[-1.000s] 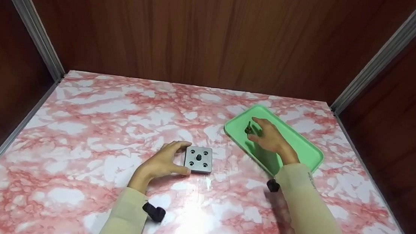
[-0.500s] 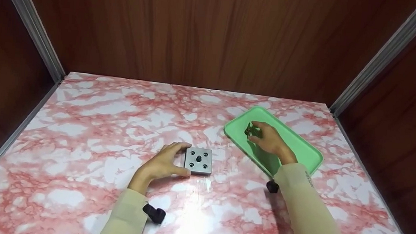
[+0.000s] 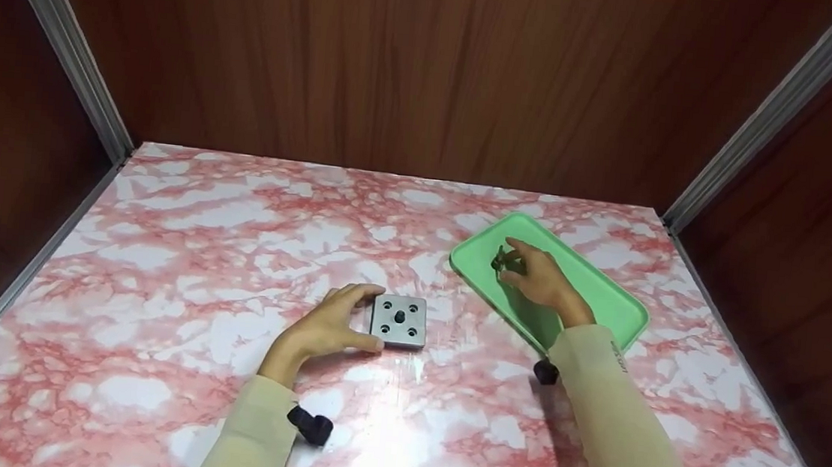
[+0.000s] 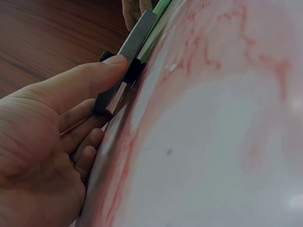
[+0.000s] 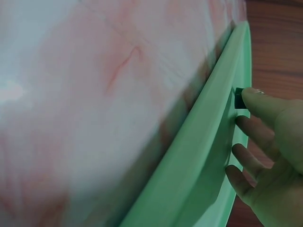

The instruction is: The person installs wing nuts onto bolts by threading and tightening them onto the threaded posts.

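In the head view my left hand [image 3: 329, 324] grips a square grey metal plate [image 3: 388, 318] from its left side, thumb on the near edge and a finger at the far edge. The plate has holes near its corners and a black knob [image 3: 400, 316] at its centre. My right hand [image 3: 539, 276] is over the green tray [image 3: 610, 299], thumb and index finger apart beside small dark parts [image 3: 498, 262] that look like screws. In the right wrist view the thumb tip meets a small black piece [image 5: 239, 98]; the index finger is mostly hidden there.
The tray lies slanted on a red-and-white marbled table [image 3: 219, 246], right of the plate. Brown wood-grain panels [image 3: 400, 67] close in the back and both sides, with metal rails [image 3: 766, 106] at the corners.
My right index finger dipped toward the thumb, then lifted slightly. The small dark parts in the tray shifted a little. My left hand and the plate stay in place.
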The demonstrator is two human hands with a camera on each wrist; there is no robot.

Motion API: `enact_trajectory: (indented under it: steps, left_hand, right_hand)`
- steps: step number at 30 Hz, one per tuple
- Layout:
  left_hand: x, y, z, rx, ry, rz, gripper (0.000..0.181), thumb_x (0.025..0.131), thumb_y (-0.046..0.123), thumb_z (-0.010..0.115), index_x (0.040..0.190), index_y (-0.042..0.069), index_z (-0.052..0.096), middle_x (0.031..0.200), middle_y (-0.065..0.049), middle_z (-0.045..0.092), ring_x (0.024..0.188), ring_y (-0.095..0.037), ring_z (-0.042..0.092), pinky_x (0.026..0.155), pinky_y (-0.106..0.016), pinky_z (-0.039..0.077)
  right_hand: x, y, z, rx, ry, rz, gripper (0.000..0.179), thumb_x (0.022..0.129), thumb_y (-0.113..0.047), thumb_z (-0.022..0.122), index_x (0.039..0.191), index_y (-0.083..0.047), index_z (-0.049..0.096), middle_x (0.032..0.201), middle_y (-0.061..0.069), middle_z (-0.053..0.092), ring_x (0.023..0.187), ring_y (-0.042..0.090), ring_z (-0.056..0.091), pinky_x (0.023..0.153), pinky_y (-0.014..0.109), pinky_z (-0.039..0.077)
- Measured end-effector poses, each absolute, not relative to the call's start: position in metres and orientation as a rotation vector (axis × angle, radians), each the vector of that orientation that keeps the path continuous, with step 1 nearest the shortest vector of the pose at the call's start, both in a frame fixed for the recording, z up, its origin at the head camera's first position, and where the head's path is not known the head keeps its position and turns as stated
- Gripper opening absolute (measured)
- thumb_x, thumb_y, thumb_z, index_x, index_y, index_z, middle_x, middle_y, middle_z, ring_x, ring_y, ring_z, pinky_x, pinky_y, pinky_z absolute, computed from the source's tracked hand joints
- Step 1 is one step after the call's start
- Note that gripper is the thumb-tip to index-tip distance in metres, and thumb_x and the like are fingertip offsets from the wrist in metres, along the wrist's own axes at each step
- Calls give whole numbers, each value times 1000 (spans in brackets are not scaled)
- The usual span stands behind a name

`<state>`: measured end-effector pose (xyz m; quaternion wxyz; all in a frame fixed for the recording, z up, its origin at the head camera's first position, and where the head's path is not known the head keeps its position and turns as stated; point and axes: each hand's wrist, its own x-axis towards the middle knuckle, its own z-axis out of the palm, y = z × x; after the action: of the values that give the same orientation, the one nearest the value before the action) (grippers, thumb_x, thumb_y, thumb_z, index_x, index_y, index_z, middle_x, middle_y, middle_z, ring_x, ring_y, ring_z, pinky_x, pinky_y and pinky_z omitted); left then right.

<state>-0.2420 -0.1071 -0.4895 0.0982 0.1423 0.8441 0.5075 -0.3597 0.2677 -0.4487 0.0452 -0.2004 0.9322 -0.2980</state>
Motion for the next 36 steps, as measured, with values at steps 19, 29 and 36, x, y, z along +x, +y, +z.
enact_trajectory:
  steps: [19,29,36]
  left_hand:
    - [-242,-108,-489,433,2488,1513,90,77,17,95,156,17,53,149,-5,57,139,-29,44,120,-51,35]
    - [-243,-107,-489,440,2494,1496,91,77,17,96,157,17,53,150,-5,56,140,-29,44,121,-51,34]
    - [-242,-108,-489,436,2491,1496,90,77,19,96,156,18,52,150,-5,56,140,-29,45,120,-52,35]
  right_hand:
    - [-363,267,-451,-603,2798,-987,65,106,-10,65,160,10,36,151,33,51,139,49,50,114,61,41]
    - [-363,268,-455,-589,2806,-1008,62,106,-13,67,157,11,40,151,34,51,137,49,51,113,63,42]
    - [-364,267,-456,-557,2825,-1009,60,105,-16,69,154,10,46,147,33,56,134,48,55,111,61,44]
